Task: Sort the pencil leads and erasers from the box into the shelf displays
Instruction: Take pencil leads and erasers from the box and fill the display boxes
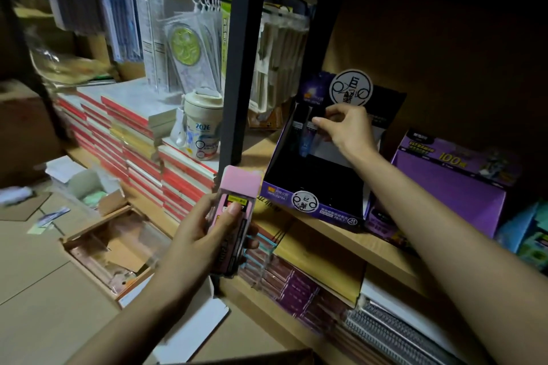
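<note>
My left hand (204, 231) grips a small stack of flat packs, with a pink eraser (238, 187) on top, in front of the shelf edge. My right hand (344, 127) reaches into a purple and black display box (314, 207) on the wooden shelf and pinches a slim pencil lead case (311, 130) at the box's back row. A blue and a dark case (304, 142) stand upright there beside it. The front of the display box looks dark and I cannot tell what lies in it.
A second purple display box (450, 187) stands to the right. A black shelf post (237, 68) rises left of the display. Stacked notebooks (133, 142) and a white cup (201, 127) fill the left shelf. An open cardboard box (109, 249) lies on the floor below.
</note>
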The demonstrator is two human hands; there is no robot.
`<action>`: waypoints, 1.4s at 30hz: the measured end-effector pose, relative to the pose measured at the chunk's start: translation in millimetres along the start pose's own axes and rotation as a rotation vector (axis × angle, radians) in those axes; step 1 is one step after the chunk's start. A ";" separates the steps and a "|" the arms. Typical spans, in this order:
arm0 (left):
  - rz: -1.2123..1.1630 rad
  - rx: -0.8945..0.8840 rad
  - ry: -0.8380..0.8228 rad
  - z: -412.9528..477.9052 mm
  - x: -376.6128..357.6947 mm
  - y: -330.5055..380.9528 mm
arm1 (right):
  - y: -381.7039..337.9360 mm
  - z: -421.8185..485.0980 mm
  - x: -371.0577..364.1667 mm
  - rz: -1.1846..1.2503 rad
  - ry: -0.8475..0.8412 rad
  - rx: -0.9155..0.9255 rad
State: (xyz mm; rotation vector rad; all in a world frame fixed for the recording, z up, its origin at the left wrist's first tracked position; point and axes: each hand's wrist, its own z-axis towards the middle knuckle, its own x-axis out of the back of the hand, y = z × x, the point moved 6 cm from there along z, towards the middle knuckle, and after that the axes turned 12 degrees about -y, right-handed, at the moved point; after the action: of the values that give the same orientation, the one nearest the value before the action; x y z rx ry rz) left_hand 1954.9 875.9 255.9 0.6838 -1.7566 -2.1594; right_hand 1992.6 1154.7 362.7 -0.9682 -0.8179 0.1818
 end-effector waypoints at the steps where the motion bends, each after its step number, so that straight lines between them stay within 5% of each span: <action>1: -0.010 -0.001 -0.003 0.6 -1.9 -0.3 | 0.4 1.9 -1.2 -0.013 0.000 -0.016; 7: -0.048 -0.002 -0.034 0.4 -12.6 1.1 | 5.0 0.9 -9.0 -0.200 -0.034 -0.154; 12: -0.065 0.004 -0.061 -3.9 -14.2 5.1 | -18.6 -34.9 -2.7 -0.579 -0.062 -0.142; 19: -0.021 -0.006 -0.086 -2.4 -25.0 8.5 | -53.1 -154.0 -42.3 0.256 -0.429 -0.036; 32: 0.008 -0.073 -0.204 9.7 -84.5 10.0 | -26.4 -183.0 35.8 0.377 -0.169 -0.092; 42: -0.170 -0.102 -0.289 -0.8 -167.3 8.1 | -4.4 -234.9 212.0 -0.090 0.227 0.067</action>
State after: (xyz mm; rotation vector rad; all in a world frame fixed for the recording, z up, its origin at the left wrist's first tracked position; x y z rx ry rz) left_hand 2097.0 955.7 294.8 0.5346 -1.7612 -2.5542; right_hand 2300.7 1099.1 409.0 -0.8688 -0.6413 0.0209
